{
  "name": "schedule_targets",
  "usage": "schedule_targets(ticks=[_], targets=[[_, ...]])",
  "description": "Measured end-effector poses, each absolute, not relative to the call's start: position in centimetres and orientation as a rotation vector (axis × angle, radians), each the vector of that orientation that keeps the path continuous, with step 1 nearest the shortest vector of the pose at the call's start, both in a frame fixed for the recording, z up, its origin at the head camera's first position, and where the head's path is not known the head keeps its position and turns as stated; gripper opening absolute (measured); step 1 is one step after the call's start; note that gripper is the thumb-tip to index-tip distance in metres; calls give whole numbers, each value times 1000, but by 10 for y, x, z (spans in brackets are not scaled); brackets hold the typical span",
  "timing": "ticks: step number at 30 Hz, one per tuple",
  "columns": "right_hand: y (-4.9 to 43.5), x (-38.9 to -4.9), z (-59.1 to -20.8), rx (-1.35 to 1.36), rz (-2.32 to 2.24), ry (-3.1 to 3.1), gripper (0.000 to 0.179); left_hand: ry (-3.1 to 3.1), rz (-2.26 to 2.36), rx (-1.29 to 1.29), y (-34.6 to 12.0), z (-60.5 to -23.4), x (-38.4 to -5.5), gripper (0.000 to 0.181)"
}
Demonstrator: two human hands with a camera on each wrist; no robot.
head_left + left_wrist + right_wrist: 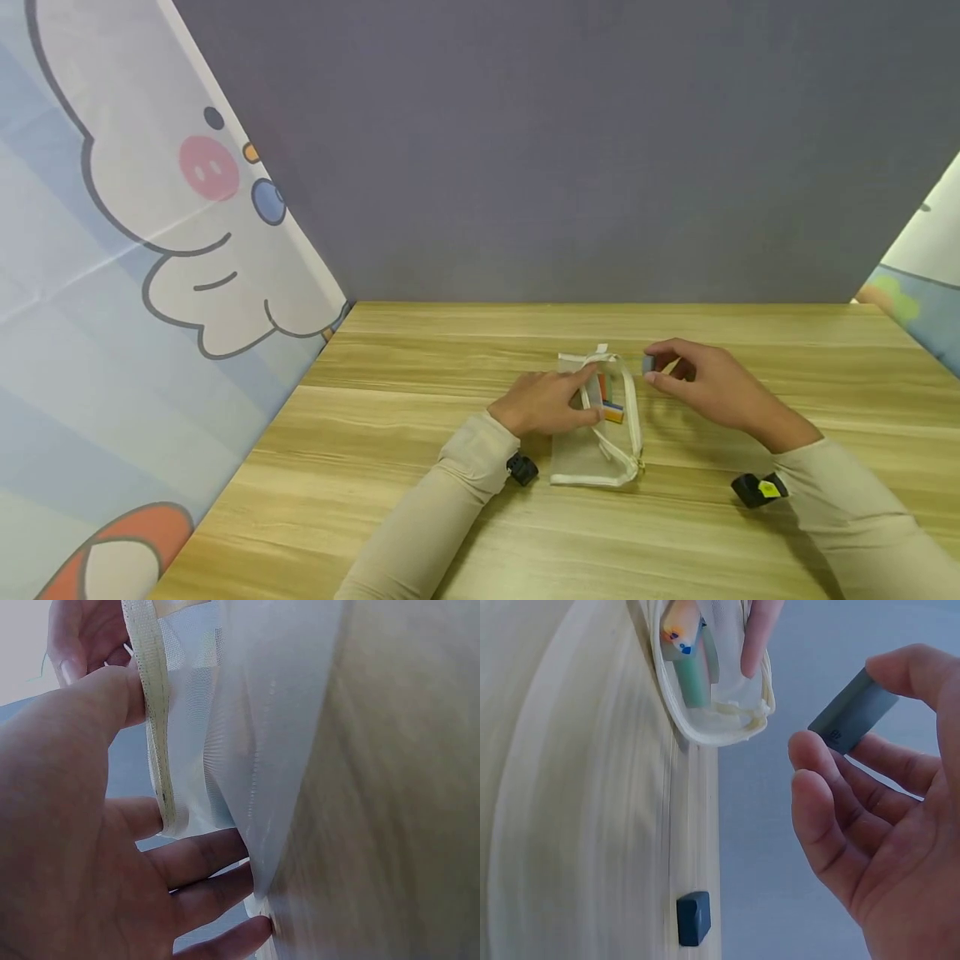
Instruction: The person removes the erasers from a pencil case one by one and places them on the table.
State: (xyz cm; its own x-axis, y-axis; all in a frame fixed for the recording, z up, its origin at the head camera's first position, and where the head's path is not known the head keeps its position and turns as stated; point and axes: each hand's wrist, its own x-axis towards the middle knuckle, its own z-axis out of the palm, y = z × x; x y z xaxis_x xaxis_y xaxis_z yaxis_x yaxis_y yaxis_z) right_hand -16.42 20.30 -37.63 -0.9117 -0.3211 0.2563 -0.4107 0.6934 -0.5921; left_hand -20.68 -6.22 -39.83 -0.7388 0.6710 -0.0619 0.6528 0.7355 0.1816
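Observation:
A pale mesh zip pouch (573, 458) lies on the table with its mouth gaping to the right. My left hand (543, 402) holds the pouch by the rim, its thumb and forefinger at the zip edge. Inside sit a green block (693, 679) and an orange, white and blue eraser (612, 412), partly behind mesh. To the right of the mouth, my right hand (708, 383) pinches a dark grey eraser (853, 712) between thumb and fingertips, apart from the pouch. A small printed mark shows on one end of it.
A small dark block (694, 919) rests on the wooden table (360, 400), seen in the right wrist view. A grey panel (562, 150) stands at the table's back edge. A printed cartoon sheet (150, 292) hangs on the left.

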Motion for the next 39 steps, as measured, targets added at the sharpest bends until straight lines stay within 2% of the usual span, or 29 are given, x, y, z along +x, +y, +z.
schedule_targets(ticks=[15, 31, 39], targets=[[221, -151, -380, 545, 938, -2806, 45, 2801, 233, 1084, -64, -401, -205, 78], [240, -150, -371, 510, 918, -2796, 34, 2786, 263, 1084, -68, -403, -204, 78], [248, -149, -368, 464, 895, -2854, 39, 2801, 247, 1096, -67, -403, -205, 78]])
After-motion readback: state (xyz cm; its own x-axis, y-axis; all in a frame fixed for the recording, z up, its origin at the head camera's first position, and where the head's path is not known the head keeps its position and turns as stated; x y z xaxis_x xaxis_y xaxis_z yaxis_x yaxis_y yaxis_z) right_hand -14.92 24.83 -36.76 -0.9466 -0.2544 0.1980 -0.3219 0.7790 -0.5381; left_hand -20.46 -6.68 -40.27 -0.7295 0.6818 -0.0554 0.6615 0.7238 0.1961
